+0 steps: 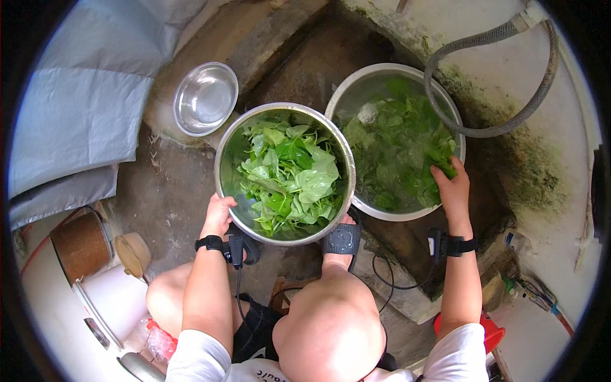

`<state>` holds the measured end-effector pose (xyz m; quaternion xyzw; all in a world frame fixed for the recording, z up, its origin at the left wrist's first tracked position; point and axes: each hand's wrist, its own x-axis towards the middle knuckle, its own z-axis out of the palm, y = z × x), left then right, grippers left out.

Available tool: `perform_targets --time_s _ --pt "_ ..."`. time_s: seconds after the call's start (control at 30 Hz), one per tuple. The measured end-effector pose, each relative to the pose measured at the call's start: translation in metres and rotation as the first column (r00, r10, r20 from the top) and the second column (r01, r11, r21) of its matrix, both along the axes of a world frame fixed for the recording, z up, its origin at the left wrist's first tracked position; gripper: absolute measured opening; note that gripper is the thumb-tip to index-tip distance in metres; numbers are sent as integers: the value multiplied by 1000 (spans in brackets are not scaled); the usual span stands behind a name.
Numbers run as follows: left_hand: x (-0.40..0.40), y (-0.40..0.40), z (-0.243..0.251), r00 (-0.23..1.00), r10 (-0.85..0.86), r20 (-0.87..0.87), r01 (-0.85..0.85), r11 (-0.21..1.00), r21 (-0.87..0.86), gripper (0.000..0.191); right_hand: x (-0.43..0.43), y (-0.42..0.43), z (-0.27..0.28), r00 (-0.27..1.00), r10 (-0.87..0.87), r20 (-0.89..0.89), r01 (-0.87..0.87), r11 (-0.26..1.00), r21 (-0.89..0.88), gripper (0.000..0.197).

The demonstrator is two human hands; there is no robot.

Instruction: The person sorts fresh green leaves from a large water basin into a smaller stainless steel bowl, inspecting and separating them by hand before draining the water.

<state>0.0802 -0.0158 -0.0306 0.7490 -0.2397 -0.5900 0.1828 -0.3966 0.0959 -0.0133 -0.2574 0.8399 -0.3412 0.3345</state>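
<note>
My left hand (219, 214) grips the near-left rim of a deep stainless steel pot (344, 138), thumb over the edge. Inside it lies a loose heap of green leafy vegetables (291, 174) with stems. Beside it on the right stands a wide metal basin (349, 82) of water with more leafy greens (382, 153), some below the surface. My right hand (454, 188) reaches over that basin's right side and holds a bunch of greens (441, 157) against the inner wall. The leaves hide part of its fingers. A pale round patch in the water is unclear.
A grey braided hose (539, 90) hangs from the right wall into the basin. On a concrete ledge sits a small steel bowl (205, 100). A silver-grey sheet (81, 119) hangs at left, above a white bucket (112, 305). A red plastic container (491, 332) stands at lower right.
</note>
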Motion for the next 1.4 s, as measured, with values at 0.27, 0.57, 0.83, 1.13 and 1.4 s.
perform_targets --time_s 0.27,0.57,0.83,1.13,1.4 --pt "-2 3 -3 999 -5 -39 5 1000 -10 27 43 -23 64 991 74 -115 -96 975 -200 29" --pt "4 4 -7 998 -11 -57 10 1000 -23 28 165 -99 69 619 781 78 -726 608 -321 47" --pt "8 4 -5 999 0 -53 0 1000 -12 30 182 -89 61 360 743 -564 -846 515 139 23" --pt "9 5 -12 1000 4 -9 -4 999 -35 32 145 -56 50 370 723 -583 -884 467 17 12" --pt "1 1 -3 999 -22 -25 22 1000 -12 26 138 -61 61 464 681 -567 -871 469 -150 50"
